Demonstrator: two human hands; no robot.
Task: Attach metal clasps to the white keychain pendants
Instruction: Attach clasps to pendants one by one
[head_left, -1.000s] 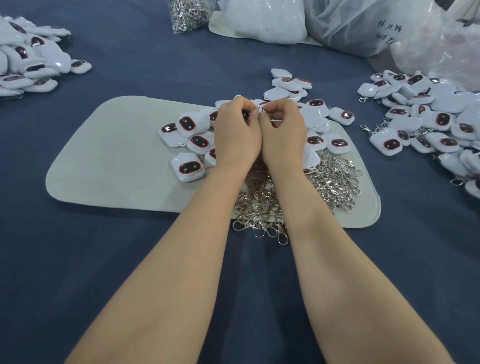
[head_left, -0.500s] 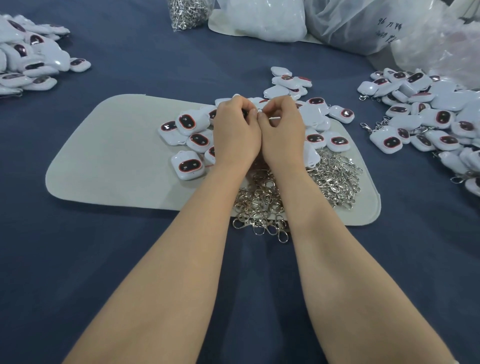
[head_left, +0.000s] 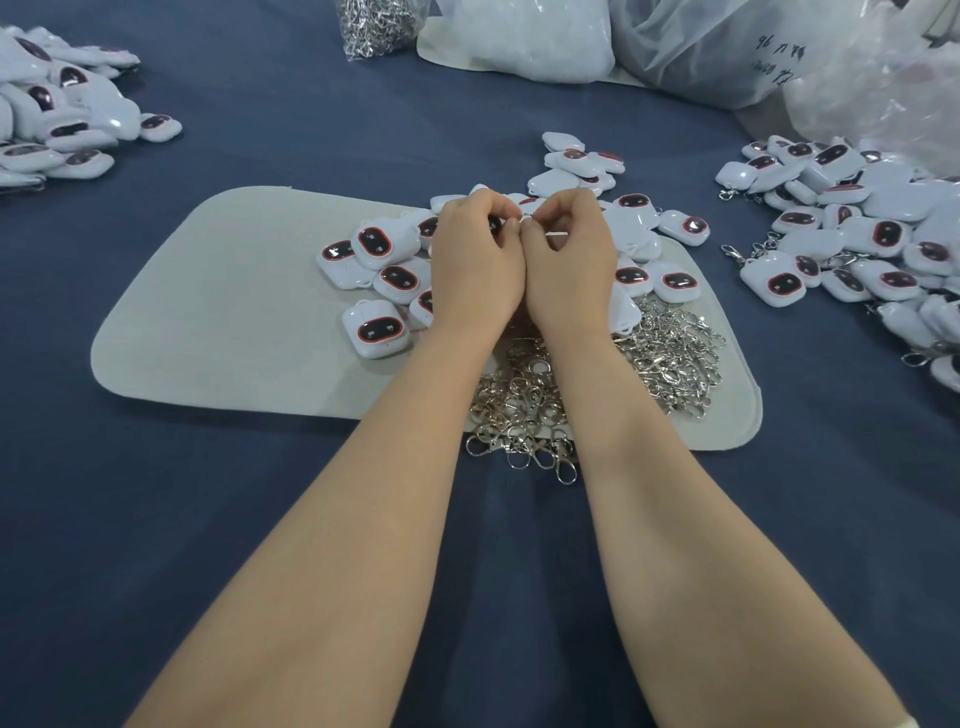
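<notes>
- Pendant (head_left: 493, 224) is held up between the two hands, over the far side of the mat (head_left: 234, 312). Only a dark bit of it shows past the fingers.
- A clasp (head_left: 525, 215) shows as a tiny silver ring where the fingertips meet, right at the pendant's edge.
- The step looks like hooking that ring through the pendant's small loop. To do it well, I think you hold the pendant steady, move only the ring, and push gently so nothing bends or slips.
- The left hand (head_left: 475, 270) is curled tight round the pendant. The right hand (head_left: 569, 270) pinches the clasp between thumb and finger, with the other fingers bent in. The hands touch side by side.
- Loose pendants (head_left: 382, 244) lie just beside the hands, and a clasp heap (head_left: 670, 358) lies under the wrists, all on the mat.
- Well off to the right is the right pile (head_left: 857, 234), some with clasps on. Far left is the left pile (head_left: 57, 119). Bags (head_left: 519, 36) sit at the back.
</notes>
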